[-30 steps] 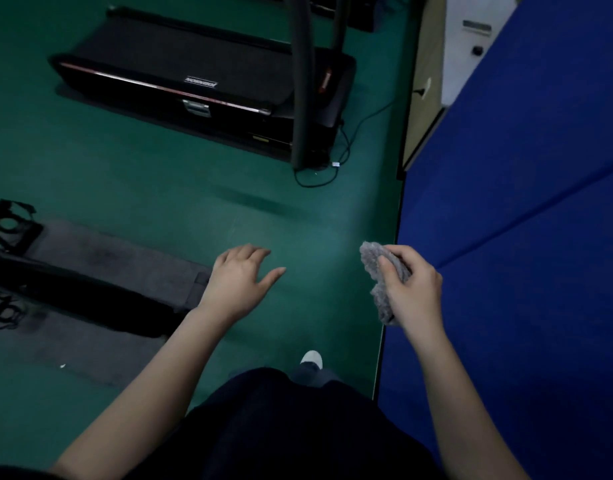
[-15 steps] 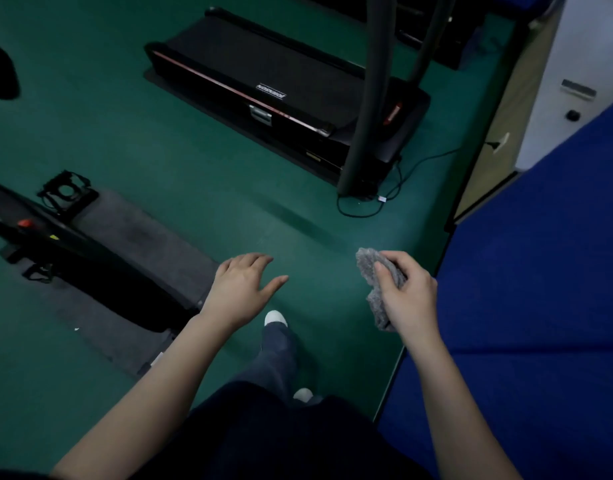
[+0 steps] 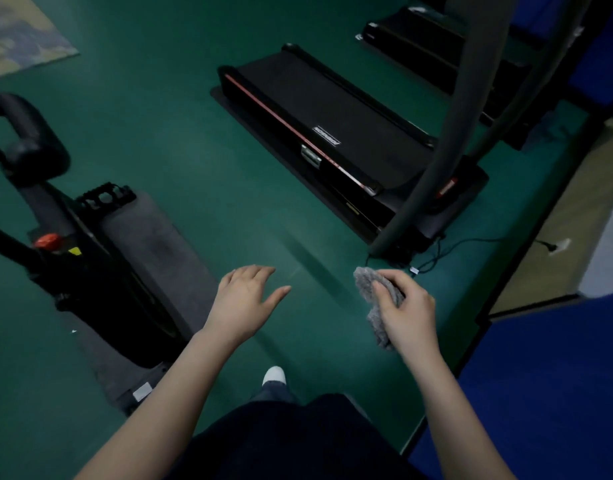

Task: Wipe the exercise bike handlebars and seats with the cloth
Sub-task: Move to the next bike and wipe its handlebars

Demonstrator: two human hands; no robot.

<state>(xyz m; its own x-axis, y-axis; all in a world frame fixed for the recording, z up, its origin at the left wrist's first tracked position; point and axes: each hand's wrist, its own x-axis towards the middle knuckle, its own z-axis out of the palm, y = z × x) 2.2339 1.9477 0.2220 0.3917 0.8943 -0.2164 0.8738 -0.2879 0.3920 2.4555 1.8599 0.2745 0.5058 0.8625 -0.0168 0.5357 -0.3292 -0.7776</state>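
A crumpled grey cloth (image 3: pixel 376 299) is gripped in my right hand (image 3: pixel 407 311), held in the air over the green floor. My left hand (image 3: pixel 244 299) hovers beside it with fingers relaxed, holding nothing. The black exercise bike (image 3: pixel 90 258) stands at the left on a grey mat (image 3: pixel 159 244). Its padded black handlebar (image 3: pixel 28 133) curves at the far left, with a red knob (image 3: pixel 47 240) on the frame and a pedal (image 3: pixel 104 195) by the mat. Both hands are well to the right of the bike, touching none of it. No seat is in view.
A black treadmill (image 3: pixel 332 133) lies ahead at the right with its grey upright (image 3: pixel 447 133) and a cable (image 3: pixel 454 247) on the floor. A second treadmill (image 3: pixel 436 39) sits behind it. Blue mats (image 3: pixel 547 393) fill the right side. My shoe (image 3: pixel 274 375) shows below.
The view has swung left and forward: the bike's handlebar and frame have come into sight at the left. Both hands keep the same pose, the right one still holding the cloth.
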